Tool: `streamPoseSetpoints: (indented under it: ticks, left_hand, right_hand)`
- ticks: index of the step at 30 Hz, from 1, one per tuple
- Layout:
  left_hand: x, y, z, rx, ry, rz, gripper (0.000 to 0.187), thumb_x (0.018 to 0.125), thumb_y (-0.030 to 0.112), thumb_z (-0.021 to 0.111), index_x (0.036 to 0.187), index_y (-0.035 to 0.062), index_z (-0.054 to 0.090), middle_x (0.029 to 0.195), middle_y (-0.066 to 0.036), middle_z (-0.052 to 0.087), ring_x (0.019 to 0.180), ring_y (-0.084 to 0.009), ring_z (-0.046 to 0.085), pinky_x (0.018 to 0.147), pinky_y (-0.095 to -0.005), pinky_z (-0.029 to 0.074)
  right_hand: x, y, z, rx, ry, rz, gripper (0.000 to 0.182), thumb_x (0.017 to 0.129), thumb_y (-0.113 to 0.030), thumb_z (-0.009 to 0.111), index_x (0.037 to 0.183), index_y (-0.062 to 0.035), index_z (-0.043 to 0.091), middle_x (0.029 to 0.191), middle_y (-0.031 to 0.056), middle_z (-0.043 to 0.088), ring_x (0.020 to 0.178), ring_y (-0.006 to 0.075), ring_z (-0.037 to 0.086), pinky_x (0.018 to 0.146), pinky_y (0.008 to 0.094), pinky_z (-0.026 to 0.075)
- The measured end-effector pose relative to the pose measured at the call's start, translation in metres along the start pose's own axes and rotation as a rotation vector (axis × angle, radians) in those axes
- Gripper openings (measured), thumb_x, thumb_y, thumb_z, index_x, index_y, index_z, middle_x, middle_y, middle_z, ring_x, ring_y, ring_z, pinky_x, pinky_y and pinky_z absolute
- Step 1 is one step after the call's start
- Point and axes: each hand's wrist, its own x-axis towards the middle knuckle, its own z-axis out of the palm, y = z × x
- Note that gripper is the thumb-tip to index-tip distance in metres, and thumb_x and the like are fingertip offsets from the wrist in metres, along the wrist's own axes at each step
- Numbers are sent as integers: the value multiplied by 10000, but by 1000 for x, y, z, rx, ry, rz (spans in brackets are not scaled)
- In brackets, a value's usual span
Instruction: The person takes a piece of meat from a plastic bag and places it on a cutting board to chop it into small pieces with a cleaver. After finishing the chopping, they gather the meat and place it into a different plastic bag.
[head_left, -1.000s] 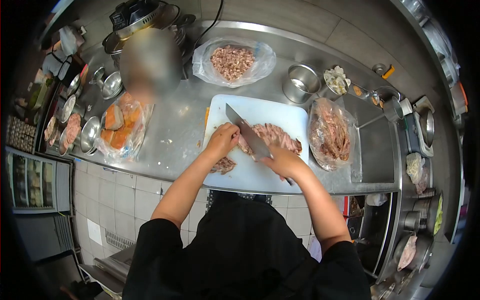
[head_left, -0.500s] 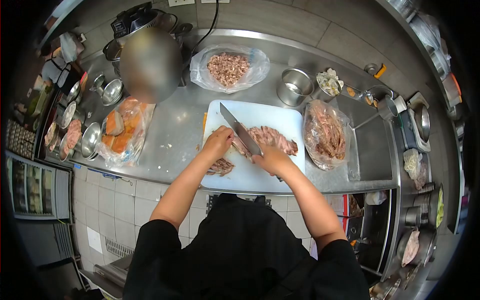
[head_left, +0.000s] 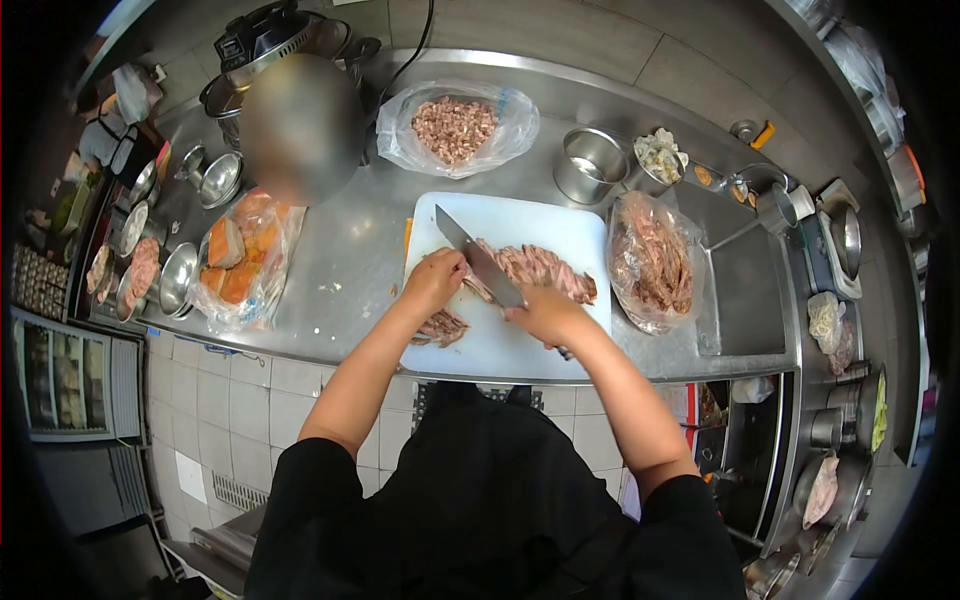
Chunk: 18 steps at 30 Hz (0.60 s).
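My right hand grips a large kitchen knife, its blade slanting up and left across the white cutting board. Curled fingers of my left hand hold a strip of meat just left of the blade; part of it is hidden under the hand and knife. Right of the blade, a row of meat strips lies side by side on the board. A smaller bunch of meat strips rests below my left hand, near the board's left edge.
Behind the board sits an open plastic bag of diced meat. A bag of larger meat pieces lies right of it, beside the sink. Metal pot stands behind right. Orange-skinned meat slabs lie bagged at left. A person stands far left.
The whole scene sits slightly higher at the back as the camera shifts a little. Both hands and the knife keep nearly the same place over the board.
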Motion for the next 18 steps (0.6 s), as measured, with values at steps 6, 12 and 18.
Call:
streamPoseSetpoints:
  ticks: [6,12,18]
  left_hand:
    - [0,-2,2,2,44,19,80,873,84,635,918,23,610,910,-142,621,830,-330,626,727,-402,492]
    - [-2,-2,-5,23,7,33,73,884,82,619,925,22,609,919,-140,622,849,-333,624,753,-402,490]
    - [-5,-3,-2,29,28,35,82,878,80,617,941,27,610,935,-137,625,871,-343,621,771,-405,492]
  right_hand:
    - [28,5,41,-10,62,9,388,959,-281,563,1156,53,550,721,186,677,504,277,650,552,401,537]
    - [28,2,19,22,65,-20,419,945,-276,600,1167,71,522,696,161,659,463,244,620,502,403,521]
    - [1,-4,5,51,-56,-24,349,954,-240,565,1113,70,561,705,177,666,501,276,646,522,399,535]
